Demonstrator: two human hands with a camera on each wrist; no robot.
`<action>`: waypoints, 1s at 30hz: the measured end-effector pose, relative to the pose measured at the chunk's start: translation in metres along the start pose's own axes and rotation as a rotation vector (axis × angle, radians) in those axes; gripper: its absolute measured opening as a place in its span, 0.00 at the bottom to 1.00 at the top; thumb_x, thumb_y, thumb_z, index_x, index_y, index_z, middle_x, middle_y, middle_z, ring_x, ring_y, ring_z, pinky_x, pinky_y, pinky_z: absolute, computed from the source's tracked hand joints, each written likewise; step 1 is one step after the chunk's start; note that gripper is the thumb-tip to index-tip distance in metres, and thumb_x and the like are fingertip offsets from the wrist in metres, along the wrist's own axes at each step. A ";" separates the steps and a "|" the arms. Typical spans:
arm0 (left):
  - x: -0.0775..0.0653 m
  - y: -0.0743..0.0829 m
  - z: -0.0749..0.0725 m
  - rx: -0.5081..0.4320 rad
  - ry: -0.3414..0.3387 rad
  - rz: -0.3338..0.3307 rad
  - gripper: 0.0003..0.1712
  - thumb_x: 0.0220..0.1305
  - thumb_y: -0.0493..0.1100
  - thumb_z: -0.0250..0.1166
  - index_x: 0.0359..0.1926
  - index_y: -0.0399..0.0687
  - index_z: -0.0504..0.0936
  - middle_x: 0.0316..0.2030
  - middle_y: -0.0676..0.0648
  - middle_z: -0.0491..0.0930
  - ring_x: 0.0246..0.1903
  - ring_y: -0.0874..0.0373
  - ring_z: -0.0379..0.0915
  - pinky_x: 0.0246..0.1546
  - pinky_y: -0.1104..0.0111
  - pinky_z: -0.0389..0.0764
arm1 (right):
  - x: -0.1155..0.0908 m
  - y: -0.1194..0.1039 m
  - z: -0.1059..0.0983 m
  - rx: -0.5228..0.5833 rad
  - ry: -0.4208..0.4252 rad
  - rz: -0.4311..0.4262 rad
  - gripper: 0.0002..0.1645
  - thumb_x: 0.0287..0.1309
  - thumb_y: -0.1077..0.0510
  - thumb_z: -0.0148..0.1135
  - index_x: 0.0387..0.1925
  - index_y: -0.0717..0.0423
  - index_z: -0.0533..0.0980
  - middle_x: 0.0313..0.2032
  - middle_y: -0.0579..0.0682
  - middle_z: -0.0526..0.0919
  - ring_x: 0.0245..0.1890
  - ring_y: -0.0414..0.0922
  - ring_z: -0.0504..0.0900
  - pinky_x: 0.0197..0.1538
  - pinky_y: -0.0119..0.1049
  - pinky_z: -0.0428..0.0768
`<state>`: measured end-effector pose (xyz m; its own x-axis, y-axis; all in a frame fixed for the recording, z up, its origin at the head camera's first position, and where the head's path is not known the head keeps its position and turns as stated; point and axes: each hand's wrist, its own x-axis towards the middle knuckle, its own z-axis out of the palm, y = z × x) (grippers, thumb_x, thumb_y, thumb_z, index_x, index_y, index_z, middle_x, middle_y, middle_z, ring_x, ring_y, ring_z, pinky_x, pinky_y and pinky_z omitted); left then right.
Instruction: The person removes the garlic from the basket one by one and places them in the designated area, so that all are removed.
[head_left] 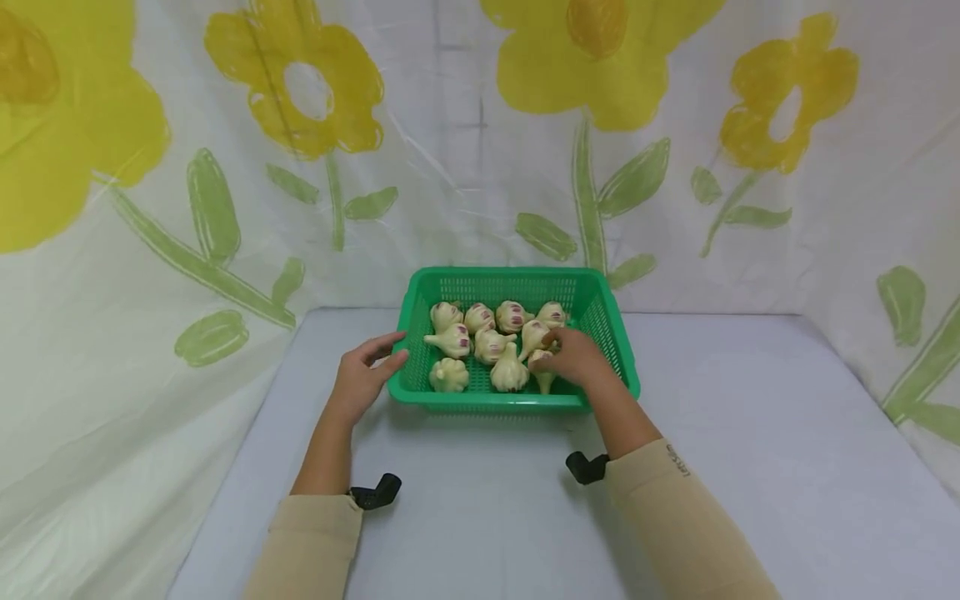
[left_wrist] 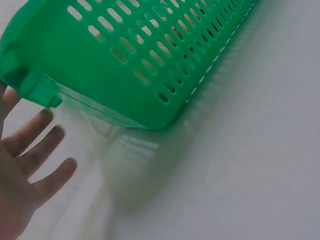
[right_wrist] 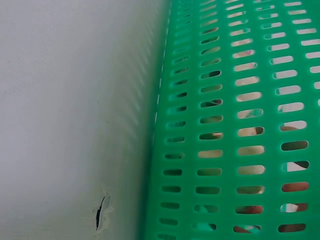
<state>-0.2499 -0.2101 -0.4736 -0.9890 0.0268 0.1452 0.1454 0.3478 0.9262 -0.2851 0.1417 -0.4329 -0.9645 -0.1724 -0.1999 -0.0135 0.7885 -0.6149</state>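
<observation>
A green plastic basket (head_left: 491, 399) holds several pale garlic bulbs (head_left: 450, 375) with purple marks, most of them near its middle and left. At the basket's left rim is my left hand (head_left: 358, 379), its fingers spread and thumb apart; the left wrist view has these fingers (left_wrist: 42, 150) just off the basket's corner. Reaching over the front right rim, my right hand (head_left: 576, 358) pinches a garlic bulb (head_left: 544, 382) at the right end of the front row. In the right wrist view the perforated basket wall (right_wrist: 230, 145) hides that hand.
The basket stands at the back of a table covered in white cloth (head_left: 480, 500). Behind it hangs a white sheet (head_left: 450, 225) painted with yellow flowers. A small tear (right_wrist: 102, 214) marks the tablecloth near the basket's front. Black wrist cameras (head_left: 377, 492) sit on both forearms.
</observation>
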 end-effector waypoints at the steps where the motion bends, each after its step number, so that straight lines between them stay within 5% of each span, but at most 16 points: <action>1: -0.001 0.001 -0.001 0.039 0.020 0.031 0.29 0.64 0.58 0.67 0.61 0.50 0.80 0.61 0.45 0.75 0.62 0.50 0.69 0.60 0.51 0.75 | 0.000 0.000 0.000 -0.014 -0.017 0.000 0.32 0.57 0.44 0.69 0.58 0.57 0.75 0.58 0.61 0.77 0.57 0.58 0.75 0.55 0.53 0.77; 6: -0.005 0.013 -0.002 0.269 0.108 0.190 0.22 0.61 0.53 0.70 0.51 0.45 0.86 0.58 0.48 0.78 0.62 0.50 0.71 0.58 0.51 0.76 | 0.000 -0.003 0.000 -0.046 -0.077 -0.016 0.37 0.54 0.45 0.71 0.62 0.58 0.74 0.60 0.59 0.77 0.59 0.58 0.75 0.57 0.54 0.76; 9: -0.009 0.022 -0.002 0.412 0.085 0.249 0.21 0.62 0.50 0.70 0.51 0.42 0.86 0.59 0.47 0.80 0.62 0.47 0.73 0.59 0.50 0.76 | 0.000 -0.004 -0.001 -0.071 -0.085 -0.027 0.34 0.55 0.47 0.70 0.60 0.59 0.76 0.59 0.59 0.78 0.57 0.57 0.76 0.56 0.52 0.77; 12: -0.014 0.028 -0.005 0.487 0.009 0.233 0.26 0.63 0.52 0.69 0.58 0.44 0.82 0.63 0.48 0.76 0.66 0.48 0.69 0.61 0.48 0.73 | 0.001 -0.003 -0.001 -0.091 -0.094 -0.036 0.32 0.56 0.48 0.68 0.59 0.59 0.77 0.59 0.59 0.79 0.55 0.56 0.78 0.54 0.51 0.78; 18: -0.020 0.027 -0.014 0.458 -0.147 0.130 0.43 0.59 0.66 0.67 0.71 0.54 0.69 0.73 0.56 0.62 0.75 0.53 0.51 0.68 0.42 0.61 | 0.000 -0.004 -0.002 -0.088 -0.126 -0.032 0.33 0.57 0.50 0.66 0.62 0.61 0.74 0.59 0.60 0.78 0.51 0.54 0.77 0.51 0.48 0.77; 30: -0.024 0.028 -0.020 0.435 -0.248 0.102 0.49 0.56 0.68 0.67 0.75 0.61 0.61 0.75 0.61 0.53 0.77 0.54 0.44 0.69 0.41 0.58 | -0.001 -0.004 -0.002 0.000 -0.189 -0.079 0.35 0.60 0.52 0.54 0.66 0.63 0.69 0.65 0.62 0.72 0.59 0.56 0.74 0.57 0.51 0.76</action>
<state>-0.2215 -0.2203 -0.4444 -0.9545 0.2841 0.0911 0.2691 0.6882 0.6738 -0.2843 0.1401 -0.4286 -0.8939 -0.3412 -0.2908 -0.0867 0.7680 -0.6346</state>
